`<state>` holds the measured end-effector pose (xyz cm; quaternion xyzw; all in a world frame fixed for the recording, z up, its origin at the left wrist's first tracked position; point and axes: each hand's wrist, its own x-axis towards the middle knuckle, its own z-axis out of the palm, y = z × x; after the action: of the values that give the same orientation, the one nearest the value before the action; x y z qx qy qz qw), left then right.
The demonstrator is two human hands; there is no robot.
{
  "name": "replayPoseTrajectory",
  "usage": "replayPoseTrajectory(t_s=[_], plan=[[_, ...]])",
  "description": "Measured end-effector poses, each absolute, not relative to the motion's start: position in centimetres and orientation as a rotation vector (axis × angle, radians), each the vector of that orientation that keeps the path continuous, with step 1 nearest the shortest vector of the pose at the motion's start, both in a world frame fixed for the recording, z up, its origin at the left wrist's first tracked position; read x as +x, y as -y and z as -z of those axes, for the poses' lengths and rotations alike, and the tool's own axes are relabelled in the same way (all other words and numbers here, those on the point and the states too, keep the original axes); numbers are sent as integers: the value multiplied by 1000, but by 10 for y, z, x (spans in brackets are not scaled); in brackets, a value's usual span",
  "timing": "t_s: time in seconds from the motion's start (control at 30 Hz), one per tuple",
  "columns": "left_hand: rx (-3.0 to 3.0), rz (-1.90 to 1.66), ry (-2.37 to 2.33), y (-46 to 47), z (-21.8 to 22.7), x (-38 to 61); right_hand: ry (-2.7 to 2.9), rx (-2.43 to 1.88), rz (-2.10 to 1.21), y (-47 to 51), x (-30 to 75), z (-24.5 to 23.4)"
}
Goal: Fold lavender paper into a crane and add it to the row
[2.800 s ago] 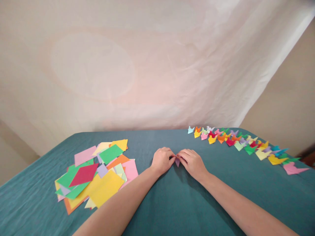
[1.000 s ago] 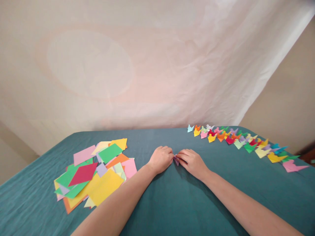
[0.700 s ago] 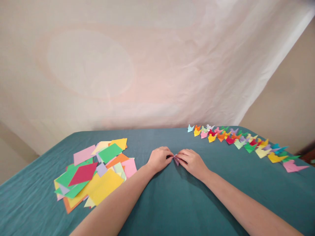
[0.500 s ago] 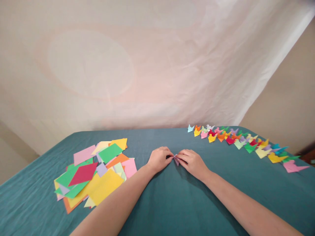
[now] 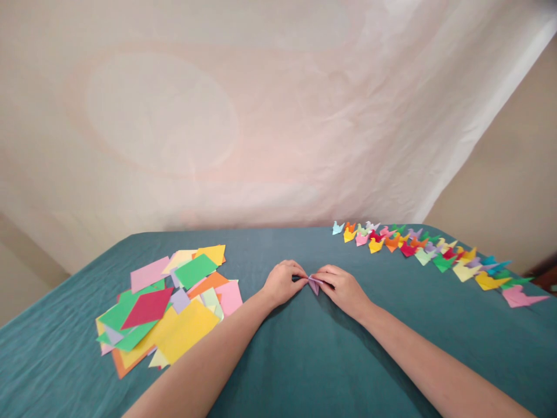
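Observation:
Between my two hands is a small folded piece of purple paper, pointed at its lower end. My left hand pinches its left side between thumb and fingers. On the other side, my right hand grips the paper with thumb and fingertips pressed together. Both hands are low over the green tablecloth, close to each other. The fingertips cover part of the paper, so its full shape is hidden.
Left of my arms lies a loose pile of coloured paper sheets. Several folded paper birds in many colours stand in slanting rows at the right. A pale cloth hangs behind the table.
Slightly more of the purple paper shows below my fingertips than before. My hands have stayed in nearly the same place, both still pinching it.

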<state>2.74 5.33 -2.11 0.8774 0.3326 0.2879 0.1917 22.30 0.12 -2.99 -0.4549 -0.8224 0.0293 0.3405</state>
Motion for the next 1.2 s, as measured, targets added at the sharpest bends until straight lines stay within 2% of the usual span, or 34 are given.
replayPoseTrajectory(t_s=[0.9, 1.2], plan=[[2367, -745, -803, -50, 15, 28, 2007, -1120, -298, -4, 224, 26], [2169, -890, -828, -47, 18, 30, 1959, -1080, -383, -2, 224, 22]])
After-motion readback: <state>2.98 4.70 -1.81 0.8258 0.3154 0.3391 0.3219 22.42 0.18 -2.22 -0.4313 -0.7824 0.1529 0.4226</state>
